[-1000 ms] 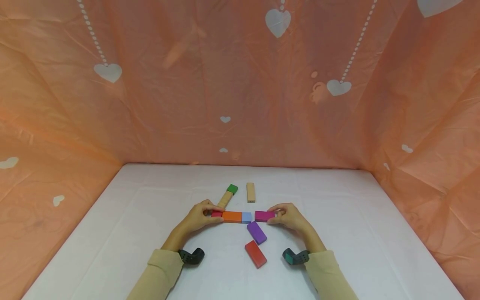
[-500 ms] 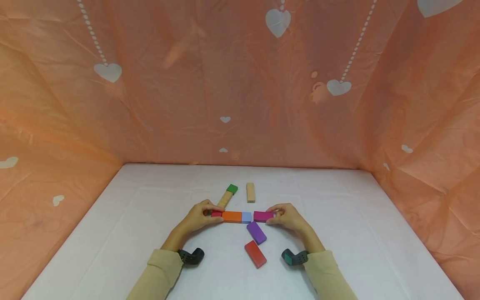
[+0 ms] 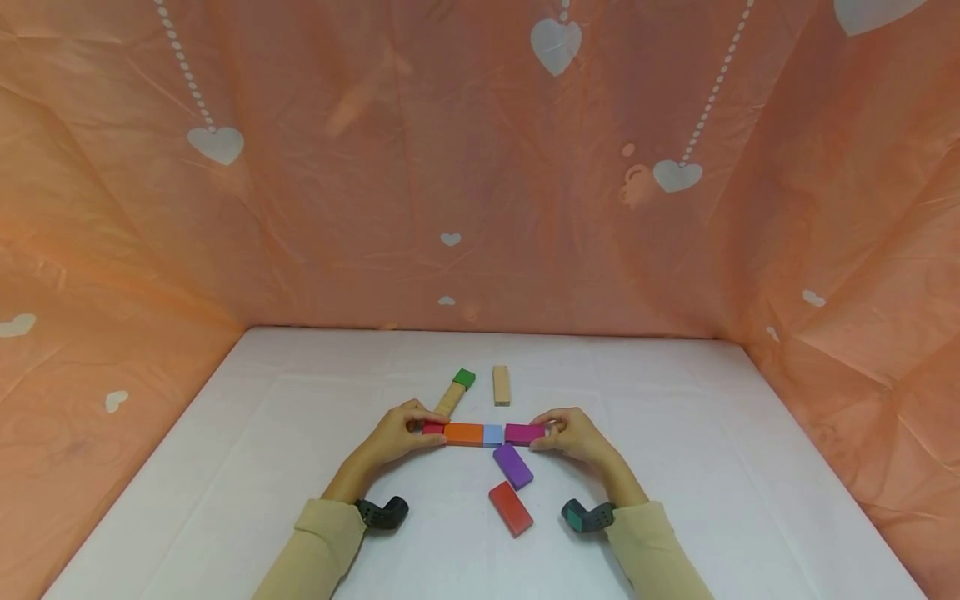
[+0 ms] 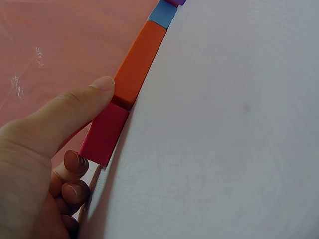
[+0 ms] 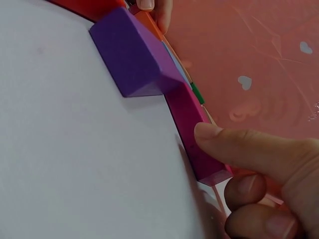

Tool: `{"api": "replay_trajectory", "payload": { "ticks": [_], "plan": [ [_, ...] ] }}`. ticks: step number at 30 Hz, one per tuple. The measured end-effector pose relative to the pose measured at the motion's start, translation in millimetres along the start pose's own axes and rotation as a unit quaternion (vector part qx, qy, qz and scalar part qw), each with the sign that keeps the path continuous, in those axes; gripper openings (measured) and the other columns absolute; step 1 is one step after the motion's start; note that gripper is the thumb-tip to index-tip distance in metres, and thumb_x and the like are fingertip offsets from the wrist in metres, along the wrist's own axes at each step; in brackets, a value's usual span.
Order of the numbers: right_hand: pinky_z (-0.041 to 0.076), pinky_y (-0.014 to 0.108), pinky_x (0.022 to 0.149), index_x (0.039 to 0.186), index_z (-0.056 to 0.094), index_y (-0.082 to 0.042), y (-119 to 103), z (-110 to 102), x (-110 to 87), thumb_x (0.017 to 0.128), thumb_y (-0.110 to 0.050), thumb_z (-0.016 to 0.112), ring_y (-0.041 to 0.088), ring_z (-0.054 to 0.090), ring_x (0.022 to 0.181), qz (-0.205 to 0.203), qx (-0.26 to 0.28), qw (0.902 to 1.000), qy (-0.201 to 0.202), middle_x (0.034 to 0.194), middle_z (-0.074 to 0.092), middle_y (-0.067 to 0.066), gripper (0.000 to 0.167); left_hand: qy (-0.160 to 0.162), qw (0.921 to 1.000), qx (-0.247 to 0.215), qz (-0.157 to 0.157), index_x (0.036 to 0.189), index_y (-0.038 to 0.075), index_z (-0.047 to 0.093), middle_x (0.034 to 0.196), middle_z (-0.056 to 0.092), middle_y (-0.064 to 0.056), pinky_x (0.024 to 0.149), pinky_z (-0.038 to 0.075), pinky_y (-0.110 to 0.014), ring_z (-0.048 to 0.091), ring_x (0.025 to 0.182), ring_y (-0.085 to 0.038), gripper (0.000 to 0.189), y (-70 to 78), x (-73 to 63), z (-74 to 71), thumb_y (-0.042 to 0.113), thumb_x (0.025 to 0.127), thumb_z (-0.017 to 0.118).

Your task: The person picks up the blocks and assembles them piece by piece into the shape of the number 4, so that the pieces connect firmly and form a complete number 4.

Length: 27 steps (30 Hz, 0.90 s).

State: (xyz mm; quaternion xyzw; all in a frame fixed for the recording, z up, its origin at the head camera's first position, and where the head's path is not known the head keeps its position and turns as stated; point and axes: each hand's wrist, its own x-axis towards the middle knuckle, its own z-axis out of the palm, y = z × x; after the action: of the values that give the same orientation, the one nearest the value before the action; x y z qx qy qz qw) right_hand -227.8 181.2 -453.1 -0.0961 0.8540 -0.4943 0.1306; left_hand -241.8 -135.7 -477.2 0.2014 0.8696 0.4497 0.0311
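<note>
My left hand (image 3: 397, 432) pinches a crimson wooden block (image 4: 105, 132) at the left end of a row, its thumb reaching the joint with the orange block (image 3: 464, 434). A short light blue block (image 3: 492, 436) sits against the orange one's right end. Between thumb and fingers, my right hand (image 3: 576, 435) holds a magenta block (image 3: 524, 433) by its right end. Only a narrow gap shows in the head view between magenta and light blue. Just in front of that gap, a purple block (image 3: 513, 466) lies at a slant.
Nearer the person lies a slanted red block (image 3: 512, 509). Behind the row, a plain wood block (image 3: 452, 399) runs diagonally up to a green block (image 3: 464, 378). Another plain block (image 3: 502, 386) lies to its right. An orange sheet (image 3: 480, 250) hangs behind the white table (image 3: 675, 400).
My right hand has slid the magenta block slightly left, narrowing its gap to the light blue block. The left hand and the other blocks look practically unmoved.
</note>
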Motion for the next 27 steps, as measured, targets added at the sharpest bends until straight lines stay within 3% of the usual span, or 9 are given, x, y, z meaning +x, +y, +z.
{"api": "replay_trajectory", "payload": {
  "ticks": [19, 27],
  "plan": [
    [0.031, 0.02, 0.054, 0.109, 0.067, 0.005, -1.2, 2.6, -0.5, 0.077, -0.008, 0.078, 0.009, 0.037, 0.06, 0.013, 0.003, 0.9999, 0.004, 0.056, 0.04, -0.006, 0.037, -0.002, 1.0, -0.006, 0.002, 0.105, 0.011, 0.075, 0.084, 0.056, -0.007, 0.066, 0.032, -0.019, 0.041, 0.076, -0.008, 0.029, -0.9, 0.4, -0.2, 0.022, 0.079, 0.079],
    [0.03, 0.019, 0.052, 0.108, 0.068, 0.006, -0.2, 2.6, -0.6, 0.076, -0.008, 0.079, 0.007, 0.037, 0.057, -0.012, -0.005, 0.9999, -0.002, 0.057, 0.042, -0.007, 0.036, 0.001, 1.0, -0.005, 0.0, 0.105, 0.011, 0.075, 0.082, 0.055, -0.006, 0.065, 0.032, -0.019, 0.04, 0.075, -0.008, 0.029, -0.5, 0.2, 0.1, 0.022, 0.079, 0.079]
  ]
}}
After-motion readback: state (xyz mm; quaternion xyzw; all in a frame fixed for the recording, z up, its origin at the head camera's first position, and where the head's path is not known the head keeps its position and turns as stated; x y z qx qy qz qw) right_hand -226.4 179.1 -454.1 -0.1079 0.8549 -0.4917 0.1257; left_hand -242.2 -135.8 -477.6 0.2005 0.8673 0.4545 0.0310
